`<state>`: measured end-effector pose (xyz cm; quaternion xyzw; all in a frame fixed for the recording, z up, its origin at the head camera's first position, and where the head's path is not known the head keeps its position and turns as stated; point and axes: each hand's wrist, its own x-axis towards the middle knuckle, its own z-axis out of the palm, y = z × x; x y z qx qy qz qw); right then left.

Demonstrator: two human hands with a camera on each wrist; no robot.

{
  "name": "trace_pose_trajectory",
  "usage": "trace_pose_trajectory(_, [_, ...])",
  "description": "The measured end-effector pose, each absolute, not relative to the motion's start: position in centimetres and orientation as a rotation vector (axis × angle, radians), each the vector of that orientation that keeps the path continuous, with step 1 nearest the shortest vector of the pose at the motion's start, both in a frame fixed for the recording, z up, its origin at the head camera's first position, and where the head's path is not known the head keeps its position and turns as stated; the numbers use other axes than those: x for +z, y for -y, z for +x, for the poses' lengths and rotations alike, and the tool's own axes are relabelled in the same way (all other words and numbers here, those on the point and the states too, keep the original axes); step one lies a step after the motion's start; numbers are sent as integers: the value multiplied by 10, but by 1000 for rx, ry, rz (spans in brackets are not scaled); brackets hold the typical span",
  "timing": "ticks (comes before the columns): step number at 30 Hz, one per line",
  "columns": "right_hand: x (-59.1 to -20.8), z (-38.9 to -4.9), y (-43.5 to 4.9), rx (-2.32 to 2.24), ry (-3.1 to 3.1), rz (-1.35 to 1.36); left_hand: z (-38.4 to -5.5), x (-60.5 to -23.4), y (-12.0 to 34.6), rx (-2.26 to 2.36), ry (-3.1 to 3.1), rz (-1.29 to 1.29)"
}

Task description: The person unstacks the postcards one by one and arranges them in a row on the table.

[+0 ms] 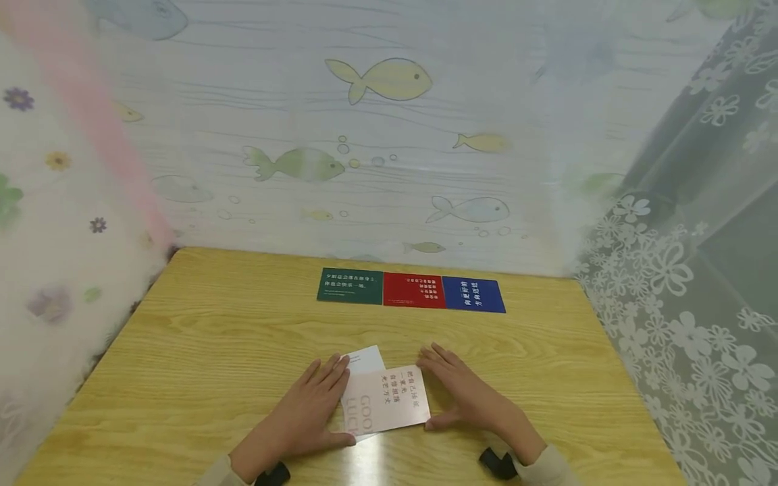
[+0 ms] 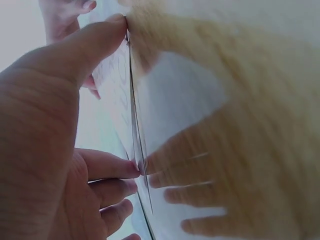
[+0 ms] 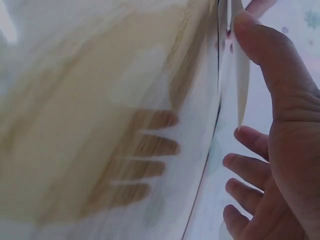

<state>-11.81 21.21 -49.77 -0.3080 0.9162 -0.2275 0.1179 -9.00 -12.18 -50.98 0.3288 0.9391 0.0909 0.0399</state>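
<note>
Two overlapping cards lie between the hands at the near middle of the table: a pale pink card (image 1: 395, 399) printed with characters and "GOOD LUCK"-like lettering, and a white card (image 1: 367, 360) partly hidden under it. My left hand (image 1: 306, 413) holds the white card at its left side, thumb at the near corner and fingertips at the far one. On the opposite side, my right hand (image 1: 471, 397) grips the pink card's right edge between thumb and index finger. In the right wrist view that card (image 3: 242, 85) shows edge-on, tilted up from the tabletop, with the other fingers spread loosely.
Along the back of the wooden table (image 1: 213, 337) a green card (image 1: 350, 286), a red card (image 1: 414, 290) and a blue card (image 1: 473, 295) lie side by side. Behind them hangs a fish-print curtain (image 1: 292, 108); a floral lace curtain (image 1: 687, 324) borders the right.
</note>
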Motion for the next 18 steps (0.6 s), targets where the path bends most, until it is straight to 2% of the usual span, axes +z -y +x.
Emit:
trace_pose_trajectory(11, [-495,-113,-210,-624,-2800,-995,-90,-508,124,335,-2967,977])
trace_pose_trajectory(18, [-492,-110,-209,-640,-2919,-1094,-91,-507,129,413,-3149,1091])
